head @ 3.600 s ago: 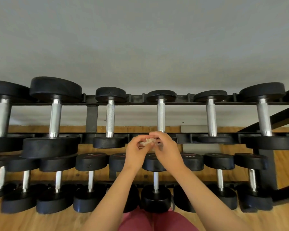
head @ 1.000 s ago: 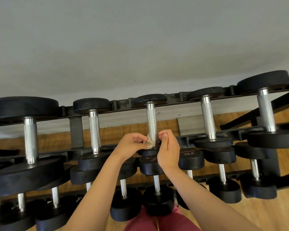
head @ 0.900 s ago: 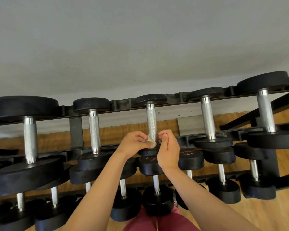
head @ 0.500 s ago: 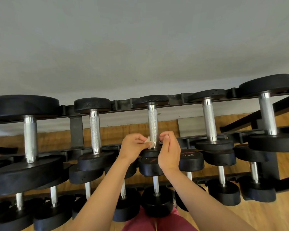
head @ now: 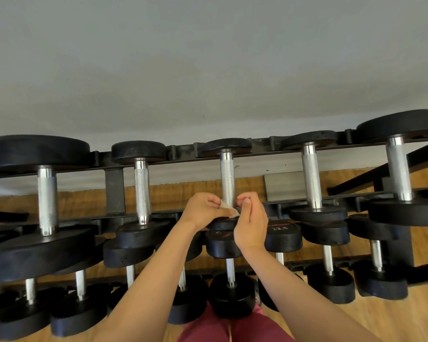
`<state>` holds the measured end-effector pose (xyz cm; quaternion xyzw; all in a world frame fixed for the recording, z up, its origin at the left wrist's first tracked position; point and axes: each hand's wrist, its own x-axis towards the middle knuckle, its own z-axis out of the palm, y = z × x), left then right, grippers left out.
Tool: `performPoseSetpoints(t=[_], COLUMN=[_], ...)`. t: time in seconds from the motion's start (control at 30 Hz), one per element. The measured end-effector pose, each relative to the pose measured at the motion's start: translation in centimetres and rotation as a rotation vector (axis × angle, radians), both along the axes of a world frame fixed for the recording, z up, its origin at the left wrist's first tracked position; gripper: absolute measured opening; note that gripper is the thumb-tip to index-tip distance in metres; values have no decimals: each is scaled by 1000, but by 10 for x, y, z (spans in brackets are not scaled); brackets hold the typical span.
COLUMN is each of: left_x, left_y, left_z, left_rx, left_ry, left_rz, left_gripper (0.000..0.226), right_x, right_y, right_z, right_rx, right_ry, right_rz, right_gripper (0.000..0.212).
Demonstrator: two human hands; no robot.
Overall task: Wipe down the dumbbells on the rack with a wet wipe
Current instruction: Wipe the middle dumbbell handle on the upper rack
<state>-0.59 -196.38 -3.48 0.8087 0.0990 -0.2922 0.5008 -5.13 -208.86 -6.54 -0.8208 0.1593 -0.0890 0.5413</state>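
A small white wet wipe (head: 227, 209) is pinched between my left hand (head: 203, 211) and my right hand (head: 251, 220), right at the near end of a knurled steel handle. That handle belongs to the middle dumbbell (head: 227, 178) on the rack's top tier, whose black near head is partly hidden under my hands. Both hands have curled fingers; the right fingertips pinch the wipe's right edge beside the handle. The black rack (head: 114, 191) holds a row of black-headed dumbbells on the top tier and more on the lower tier.
A larger dumbbell (head: 46, 198) lies at the top left and another (head: 399, 169) at the top right. Lower-tier dumbbells, one marked 22.5 (head: 283, 236), sit below my hands. The grey wall fills the upper view; wooden floor (head: 393, 322) shows below.
Both hands stayed at the middle dumbbell's near handle end with the wipe. The hands shifted slightly and the view tilted a little; 3.6 s ago they held the wipe lower, in front of the rack.
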Motion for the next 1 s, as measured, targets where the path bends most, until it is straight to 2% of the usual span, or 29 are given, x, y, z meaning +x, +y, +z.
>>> performPoseSetpoints(t=[0.13,0.3,0.4,0.53,0.67,0.77,0.87,1.0], left_x=[-5,-5,-10,-6,-5,-9,-6,-6], left_y=[7,0,3,-5,-10,-2,1,-8], left_z=[-3,-1,-5,-8,-9,-11,-9,-4], left_rx=[-25,-57,-116,-177,-188,-122,-113,-69], left_ry=[-43,-28,-47,-37,-82,-152,-146,-101], left_rz=[68,46,135,211,231,245,204,35], left_gripper=[18,17,9,20,20,13,15,28], right_x=[1,0,1,0,1,1,0,1], right_y=[0,0,0,0,0,0,0,-1], right_z=[0,-1,0,-1,-1,-2,-1,-2], right_rx=[-9,3,6,1,2,0,1,-14], right_ry=[-1,-3,-24,-39,-33,-21,-27,-15], right_rz=[-1,5,6,14,16,8,7,10], right_gripper=[23,21,27,32,33,32,33,27])
